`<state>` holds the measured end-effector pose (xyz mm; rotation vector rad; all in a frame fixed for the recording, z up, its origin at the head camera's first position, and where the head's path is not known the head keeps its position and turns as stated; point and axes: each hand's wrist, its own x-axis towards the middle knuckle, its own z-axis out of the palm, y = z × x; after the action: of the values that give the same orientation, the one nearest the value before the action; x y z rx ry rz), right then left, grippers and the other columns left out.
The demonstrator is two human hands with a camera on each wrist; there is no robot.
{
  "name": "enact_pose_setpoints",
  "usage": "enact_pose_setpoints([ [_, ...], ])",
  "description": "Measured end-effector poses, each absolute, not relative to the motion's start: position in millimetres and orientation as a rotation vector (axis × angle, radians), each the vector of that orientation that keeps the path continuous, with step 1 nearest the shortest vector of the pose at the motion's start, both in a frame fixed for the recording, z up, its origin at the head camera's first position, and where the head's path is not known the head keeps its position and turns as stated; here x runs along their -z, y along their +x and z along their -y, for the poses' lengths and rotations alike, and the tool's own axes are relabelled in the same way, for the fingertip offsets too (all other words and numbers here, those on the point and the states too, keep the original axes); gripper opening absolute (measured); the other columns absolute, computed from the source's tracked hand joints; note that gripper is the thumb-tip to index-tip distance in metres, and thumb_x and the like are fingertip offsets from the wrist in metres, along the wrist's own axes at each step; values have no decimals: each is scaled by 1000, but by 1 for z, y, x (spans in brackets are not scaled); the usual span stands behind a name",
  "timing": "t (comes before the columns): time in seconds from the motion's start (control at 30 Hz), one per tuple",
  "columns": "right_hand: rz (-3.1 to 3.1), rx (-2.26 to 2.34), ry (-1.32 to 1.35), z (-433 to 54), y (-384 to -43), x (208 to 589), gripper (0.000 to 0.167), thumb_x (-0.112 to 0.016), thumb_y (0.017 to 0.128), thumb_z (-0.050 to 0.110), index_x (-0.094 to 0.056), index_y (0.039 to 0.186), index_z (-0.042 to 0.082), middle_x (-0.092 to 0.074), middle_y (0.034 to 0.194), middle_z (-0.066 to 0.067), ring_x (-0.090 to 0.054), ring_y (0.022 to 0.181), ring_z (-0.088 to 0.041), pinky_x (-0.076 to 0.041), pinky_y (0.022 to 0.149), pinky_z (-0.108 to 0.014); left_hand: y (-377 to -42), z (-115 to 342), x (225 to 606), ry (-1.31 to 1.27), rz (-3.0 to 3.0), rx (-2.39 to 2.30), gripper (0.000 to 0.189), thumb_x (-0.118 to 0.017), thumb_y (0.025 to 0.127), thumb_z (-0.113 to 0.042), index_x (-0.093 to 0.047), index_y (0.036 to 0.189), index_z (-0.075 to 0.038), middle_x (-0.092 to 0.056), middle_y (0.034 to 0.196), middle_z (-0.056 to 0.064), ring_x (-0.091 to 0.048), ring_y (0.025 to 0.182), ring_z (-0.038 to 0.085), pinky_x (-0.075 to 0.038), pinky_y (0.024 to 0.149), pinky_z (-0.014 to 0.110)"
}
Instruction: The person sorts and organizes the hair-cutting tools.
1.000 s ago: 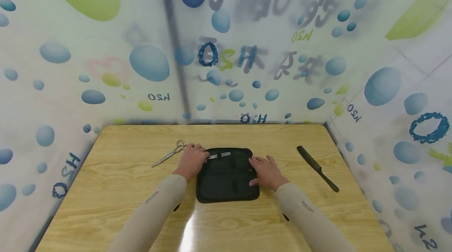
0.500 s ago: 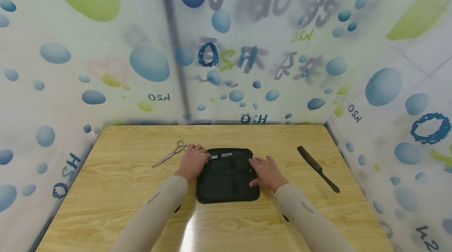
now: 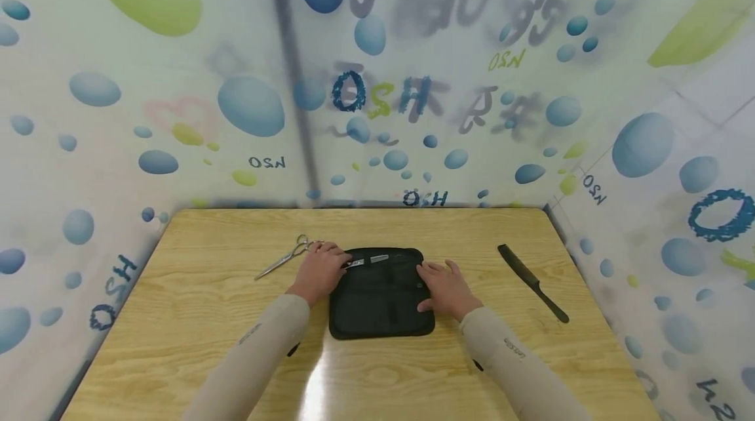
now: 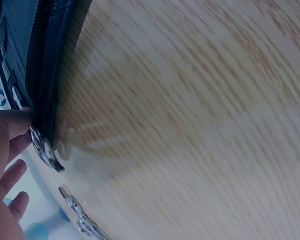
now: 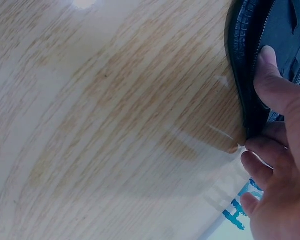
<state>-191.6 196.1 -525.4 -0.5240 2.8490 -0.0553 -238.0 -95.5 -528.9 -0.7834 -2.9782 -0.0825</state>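
Observation:
A black zip case [image 3: 383, 309] lies unfolded on the wooden table. One pair of silver scissors [image 4: 46, 150] sits at its left edge, the finger rings sticking out past the zip in the left wrist view. In the head view the scissors' blade [image 3: 379, 258] runs under a dark strap inside the case. My left hand [image 3: 318, 271] pinches these scissors near the rings, thumb on top; its fingers partly hide them. At the opposite edge my right hand [image 3: 446, 288] grips the case, thumb on the inner face and fingers at the outer rim.
Another pair of scissors [image 3: 282, 261] lies on the table just left of my left hand, blades pointing toward the lower left. A black comb [image 3: 531, 282] with a handle lies to the right. Patterned walls [image 3: 377, 165] stand behind and beside the table.
The scissors' blade in the case has shifted slightly right under the strap. My left hand has moved a little right, then back left. The right hand stays in place.

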Motion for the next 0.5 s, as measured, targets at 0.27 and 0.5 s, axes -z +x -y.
enact_pose_setpoints([
  [0.27, -2849, 58, -526, -198, -192, 525, 86, -75, 78, 50, -44, 146, 8, -43, 153, -9, -39, 143, -26, -19, 119, -55, -234, 103, 530, -700, 2960, 138, 30, -70, 90, -31, -70, 117, -18, -70, 118, 2, -56, 121, 26, -38, 107, 50],
  [0.5, -2836, 74, -520, -196, -192, 525, 86, -75, 78, 49, -43, 147, 8, -43, 153, -10, -38, 143, -26, -19, 119, -55, -232, 101, 534, -676, 2900, 134, 20, -73, 87, -28, -75, 106, -20, -73, 110, 0, -59, 114, 24, -40, 104, 47],
])
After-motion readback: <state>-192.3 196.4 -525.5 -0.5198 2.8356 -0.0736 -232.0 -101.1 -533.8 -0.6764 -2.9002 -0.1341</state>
